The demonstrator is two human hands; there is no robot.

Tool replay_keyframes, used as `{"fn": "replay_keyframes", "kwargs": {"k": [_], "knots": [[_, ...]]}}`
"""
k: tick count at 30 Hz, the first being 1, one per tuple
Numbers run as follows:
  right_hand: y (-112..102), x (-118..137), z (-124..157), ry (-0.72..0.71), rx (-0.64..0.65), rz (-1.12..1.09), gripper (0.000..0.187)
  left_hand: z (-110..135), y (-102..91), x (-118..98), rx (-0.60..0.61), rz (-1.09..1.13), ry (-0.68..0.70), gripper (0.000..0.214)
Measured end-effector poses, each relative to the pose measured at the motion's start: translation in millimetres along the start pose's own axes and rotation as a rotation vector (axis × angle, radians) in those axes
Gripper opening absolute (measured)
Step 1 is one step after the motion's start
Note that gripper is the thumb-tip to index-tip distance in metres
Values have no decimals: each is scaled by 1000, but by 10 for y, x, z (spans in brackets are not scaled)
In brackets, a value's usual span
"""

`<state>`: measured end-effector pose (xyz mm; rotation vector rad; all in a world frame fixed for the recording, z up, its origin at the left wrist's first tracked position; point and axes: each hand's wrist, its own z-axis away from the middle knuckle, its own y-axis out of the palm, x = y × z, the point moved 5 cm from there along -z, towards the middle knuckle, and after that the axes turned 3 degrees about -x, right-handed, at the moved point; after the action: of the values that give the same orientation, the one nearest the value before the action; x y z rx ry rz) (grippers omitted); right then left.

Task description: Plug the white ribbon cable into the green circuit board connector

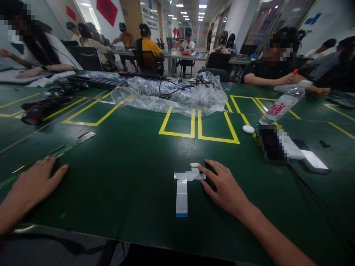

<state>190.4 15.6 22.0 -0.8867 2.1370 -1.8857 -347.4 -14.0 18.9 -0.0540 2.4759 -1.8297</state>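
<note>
A white flat ribbon cable (pixel 182 195) with a blue end lies on the green table, bent into a T-like shape, with a small connector at its far end. My right hand (pixel 222 184) rests at the cable's right side, fingers spread, its index fingertip touching the cable near that connector. On the left, my left hand (pixel 37 181) lies flat with the thumb apart. It rests on or beside a long narrow green circuit board (pixel 74 142), partly covering it. Neither hand grips anything.
Clear plastic wrap (pixel 172 96) with black cables lies across the table's middle. A water bottle (pixel 283 105), a white oval object (pixel 248 129) and a phone (pixel 316 160) are at right. A black flashlight-like object (pixel 41 111) lies left. Other people sit around.
</note>
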Motion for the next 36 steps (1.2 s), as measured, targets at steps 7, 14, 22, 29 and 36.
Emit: {"fn": "replay_keyframes", "kwargs": {"k": [7,14,22,29,36], "knots": [[-8,5,1,-15,-13,-11,50,-113,215,-1794,139,134,307,61],[-37,41,0,-46,-57,17,47,-322,65,-3448,226,313,709,42],[-1,28,4,-39,-37,-14,50,-408,120,-3625,185,490,753,33],[-20,5,-1,-31,-43,-32,49,-518,175,-3591,190,663,738,18],[-23,18,-14,-35,-28,-8,47,-525,234,-3595,181,669,717,13]]}}
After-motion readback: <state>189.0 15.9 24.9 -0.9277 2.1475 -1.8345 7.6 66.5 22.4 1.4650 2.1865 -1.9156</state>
